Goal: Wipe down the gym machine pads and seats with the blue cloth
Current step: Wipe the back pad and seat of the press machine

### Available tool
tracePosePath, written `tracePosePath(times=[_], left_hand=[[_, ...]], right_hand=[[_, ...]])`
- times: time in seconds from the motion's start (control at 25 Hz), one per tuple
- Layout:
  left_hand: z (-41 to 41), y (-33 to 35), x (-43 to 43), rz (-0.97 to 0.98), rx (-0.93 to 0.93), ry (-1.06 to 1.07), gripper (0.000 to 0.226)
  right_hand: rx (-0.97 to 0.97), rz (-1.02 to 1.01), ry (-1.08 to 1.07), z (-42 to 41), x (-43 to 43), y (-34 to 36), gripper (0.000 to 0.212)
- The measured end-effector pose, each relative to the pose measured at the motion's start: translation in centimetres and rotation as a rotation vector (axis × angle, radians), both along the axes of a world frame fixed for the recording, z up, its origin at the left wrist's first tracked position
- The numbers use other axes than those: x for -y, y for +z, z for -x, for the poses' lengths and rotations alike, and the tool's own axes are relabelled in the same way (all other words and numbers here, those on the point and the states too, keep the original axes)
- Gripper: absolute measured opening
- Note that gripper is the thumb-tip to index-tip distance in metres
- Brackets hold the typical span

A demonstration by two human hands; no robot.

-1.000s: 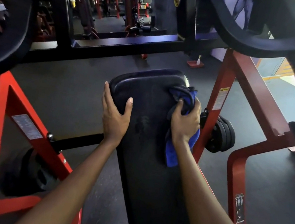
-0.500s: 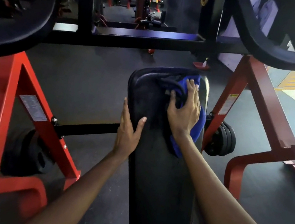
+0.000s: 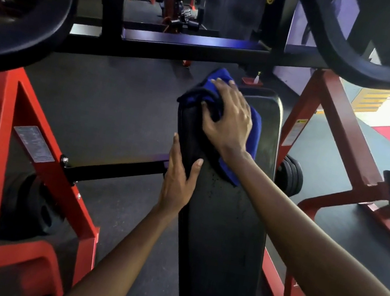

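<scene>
Wiping the long black pad (image 3: 221, 230) at its far end. Pressing the blue cloth (image 3: 254, 122) onto the far left corner with the right hand (image 3: 227, 119), with spread fingers laid over the bunched folds and not clenched round them. Bracing the pad's left edge, a little nearer, with the left hand (image 3: 177, 184): straight fingers along the side, thumb on the top face, nothing grasped.

Worth noting the pad's long axis, running from near to far and leaning slightly left at the far end. Leaves nearly all of the pad's length on the near side of the cloth, so probably calls for a pull back toward the body along that axis. Would meet the left hand first on the left edge. Better to lift it clear, or to keep the stroke to the right half, on the side of the red frame (image 3: 341, 137).
</scene>
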State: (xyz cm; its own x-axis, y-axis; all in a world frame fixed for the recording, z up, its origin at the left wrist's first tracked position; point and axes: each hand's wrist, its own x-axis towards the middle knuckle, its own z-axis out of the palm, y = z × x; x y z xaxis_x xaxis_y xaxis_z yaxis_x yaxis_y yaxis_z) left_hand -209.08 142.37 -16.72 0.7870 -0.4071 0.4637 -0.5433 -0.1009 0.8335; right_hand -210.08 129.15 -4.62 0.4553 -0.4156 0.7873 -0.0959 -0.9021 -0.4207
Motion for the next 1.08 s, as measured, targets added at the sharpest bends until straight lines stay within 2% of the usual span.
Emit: tracePosePath(times=[0.16, 0.36, 0.48, 0.6, 0.76, 0.92, 0.96, 1.08], left_hand=[[2.1, -3.0, -1.2, -0.001, -0.045, -0.029, 0.081], [2.7, -3.9, -1.5, -0.012, -0.085, -0.027, 0.08], [3.0, -4.4, -1.6, -0.005, -0.064, -0.039, 0.079], [2.9, -4.7, -1.6, -0.016, -0.052, -0.061, 0.078], [2.7, -4.6, -1.8, -0.046, -0.06, -0.077, 0.077], [3.2, -3.6, -1.9, -0.051, -0.073, -0.078, 0.076], [2.9, -3.0, -1.9, -0.035, -0.043, -0.06, 0.076], [0.6, 0.4, -0.6, 0.016, 0.037, -0.025, 0.083]], right_hand=[[-0.115, 0.293, 0.145, 0.5, -1.4, -1.4, 0.058], [-0.245, 0.422, 0.229, 2.5, 0.5, -2.2, 0.064], [-0.166, 0.249, 0.243, 3.2, 1.6, -1.6, 0.067], [-0.071, 0.027, 0.099, 3.0, -1.1, -3.3, 0.066], [-0.129, -0.01, 0.089, 7.1, 0.3, -9.0, 0.069], [0.029, -0.377, -0.149, 7.4, 0.4, -9.6, 0.065], [0.02, -0.38, -0.161, 6.8, -1.1, -9.4, 0.065], [-0.037, -0.219, -0.024, 6.3, -2.2, -9.9, 0.065]])
